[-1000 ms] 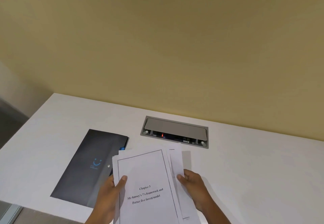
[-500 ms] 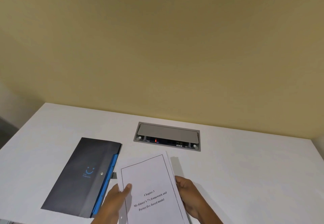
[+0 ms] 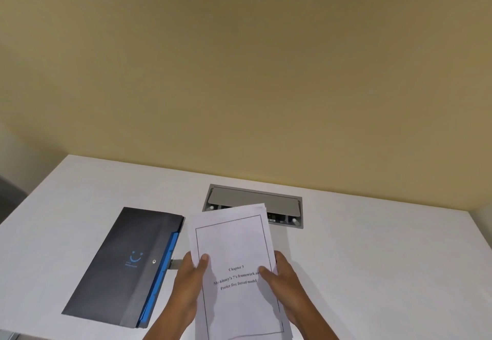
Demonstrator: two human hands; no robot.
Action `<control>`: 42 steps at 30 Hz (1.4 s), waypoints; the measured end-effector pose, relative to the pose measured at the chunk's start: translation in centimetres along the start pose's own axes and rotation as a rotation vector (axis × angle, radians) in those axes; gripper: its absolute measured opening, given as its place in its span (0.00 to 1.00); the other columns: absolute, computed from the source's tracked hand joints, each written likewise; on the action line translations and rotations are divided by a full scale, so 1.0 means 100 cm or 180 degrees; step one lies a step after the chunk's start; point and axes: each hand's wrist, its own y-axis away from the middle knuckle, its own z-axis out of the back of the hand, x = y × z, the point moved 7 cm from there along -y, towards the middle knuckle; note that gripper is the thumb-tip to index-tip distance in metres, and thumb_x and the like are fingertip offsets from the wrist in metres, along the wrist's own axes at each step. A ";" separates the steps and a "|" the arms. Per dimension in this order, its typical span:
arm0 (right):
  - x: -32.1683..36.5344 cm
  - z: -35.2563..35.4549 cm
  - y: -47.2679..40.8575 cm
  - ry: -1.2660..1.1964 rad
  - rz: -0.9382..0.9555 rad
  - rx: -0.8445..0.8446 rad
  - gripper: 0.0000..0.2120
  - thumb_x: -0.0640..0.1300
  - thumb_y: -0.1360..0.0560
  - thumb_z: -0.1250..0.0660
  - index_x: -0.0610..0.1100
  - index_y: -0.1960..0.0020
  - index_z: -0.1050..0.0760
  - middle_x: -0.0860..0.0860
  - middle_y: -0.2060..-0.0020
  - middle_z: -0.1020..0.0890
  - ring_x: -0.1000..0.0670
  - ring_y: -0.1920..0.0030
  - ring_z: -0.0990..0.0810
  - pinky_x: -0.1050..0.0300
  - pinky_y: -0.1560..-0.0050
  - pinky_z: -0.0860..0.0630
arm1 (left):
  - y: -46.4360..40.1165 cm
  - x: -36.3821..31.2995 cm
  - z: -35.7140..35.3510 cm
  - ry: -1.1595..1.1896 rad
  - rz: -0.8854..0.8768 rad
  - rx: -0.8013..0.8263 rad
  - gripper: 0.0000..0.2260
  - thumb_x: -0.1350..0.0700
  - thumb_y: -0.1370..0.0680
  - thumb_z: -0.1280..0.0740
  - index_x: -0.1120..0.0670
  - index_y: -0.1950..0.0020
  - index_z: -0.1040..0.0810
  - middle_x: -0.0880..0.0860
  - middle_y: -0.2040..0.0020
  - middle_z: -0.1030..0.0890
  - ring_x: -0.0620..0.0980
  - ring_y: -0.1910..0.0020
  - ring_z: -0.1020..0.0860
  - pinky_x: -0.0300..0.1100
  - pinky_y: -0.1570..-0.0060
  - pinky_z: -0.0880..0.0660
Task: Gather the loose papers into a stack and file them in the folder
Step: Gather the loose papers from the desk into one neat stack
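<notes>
Matt white paper sheets (image 3: 234,246) sit beside a dark, faintly sheened folder (image 3: 119,267) with a smooth blue plastic-looking edge and a small shiny metal snap (image 3: 154,261), on a matt white table (image 3: 372,259) whose far cable box (image 3: 255,204) looks brushed grey metal.

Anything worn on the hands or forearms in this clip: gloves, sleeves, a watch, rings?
Nothing worn shows. The left hand and right hand are bare, without gloves, and both forearms are bare to the frame's bottom edge. No watch, ring or sleeve is visible.
</notes>
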 end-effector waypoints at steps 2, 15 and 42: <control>0.006 0.002 0.002 -0.0052 0.0098 -0.0162 0.15 0.41 0.18 0.33 0.58 0.36 0.23 0.60 0.40 0.15 0.59 0.38 0.18 0.62 0.43 0.23 | 0.002 -0.007 -0.009 0.0038 -0.0143 0.0103 0.08 0.47 0.16 0.36 0.37 0.37 0.28 0.39 0.42 0.21 0.42 0.45 0.22 0.48 0.44 0.24; -0.011 0.026 0.011 -0.0330 0.0402 -0.1003 0.15 0.40 0.19 0.27 0.59 0.41 0.17 0.64 0.48 0.11 0.65 0.49 0.14 0.60 0.46 0.21 | 0.016 -0.023 -0.022 -0.0202 -0.0954 0.0274 0.16 0.51 0.17 0.33 0.29 0.35 0.27 0.37 0.43 0.16 0.44 0.39 0.19 0.35 0.51 0.20; -0.060 -0.008 0.014 -0.0481 0.0117 -0.0944 0.15 0.43 0.18 0.28 0.62 0.39 0.21 0.65 0.48 0.12 0.63 0.47 0.14 0.62 0.46 0.20 | -0.008 0.053 -0.022 -0.0691 -0.0810 0.0227 0.25 0.54 0.14 0.37 0.42 0.20 0.41 0.50 0.30 0.25 0.53 0.32 0.25 0.53 0.32 0.24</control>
